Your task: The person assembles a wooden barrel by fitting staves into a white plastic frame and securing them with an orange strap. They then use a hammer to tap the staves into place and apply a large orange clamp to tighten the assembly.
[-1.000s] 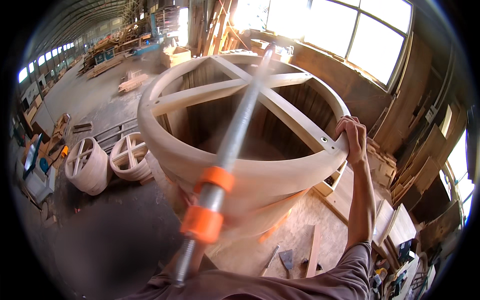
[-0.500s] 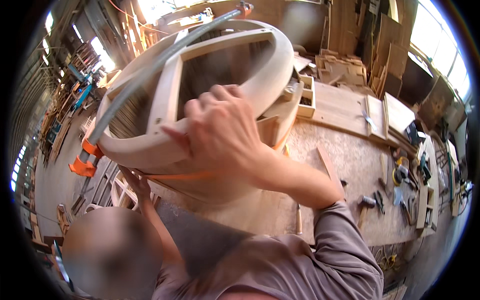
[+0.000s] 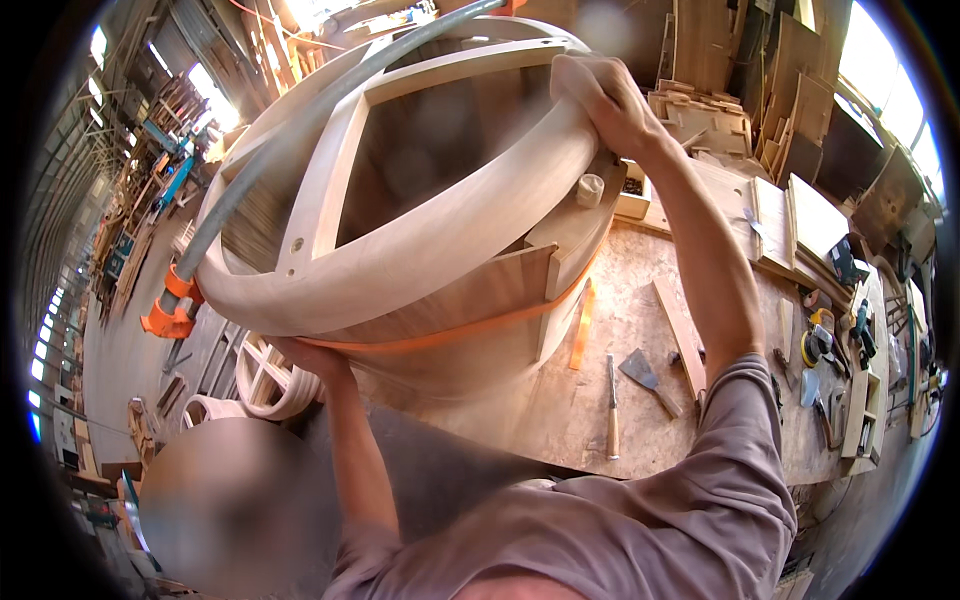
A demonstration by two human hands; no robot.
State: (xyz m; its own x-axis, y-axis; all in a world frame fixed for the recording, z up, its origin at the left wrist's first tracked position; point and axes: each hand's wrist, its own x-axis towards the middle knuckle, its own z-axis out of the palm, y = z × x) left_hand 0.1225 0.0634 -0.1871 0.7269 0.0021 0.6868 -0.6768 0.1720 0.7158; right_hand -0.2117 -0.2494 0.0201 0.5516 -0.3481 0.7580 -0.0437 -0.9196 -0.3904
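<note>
A large, drum-shaped wooden furniture frame (image 3: 440, 240) tilts over the workbench, its thick curved rim crossed by wooden bars. Around its side runs an orange strap (image 3: 450, 333). Across the top lies a long grey pipe clamp (image 3: 330, 100) with orange jaws. My right hand (image 3: 607, 98) is closed over the rim at the far right. Low on the near left side, my left hand (image 3: 318, 360) touches the frame beneath the rim by the strap; its fingers are mostly hidden.
On the workbench (image 3: 550, 430) lie a chisel (image 3: 613, 410), a scraper (image 3: 648, 382), a wood strip (image 3: 680, 335) and an orange strap end (image 3: 583, 325). More hand tools sit at the right. Curved wooden parts (image 3: 268, 380) stand at the left. Boards lean along the back.
My right hand has moved from the near part of the rim to its far right. My left hand has shifted right along the frame's side. The frame appears turned or tilted somewhat.
</note>
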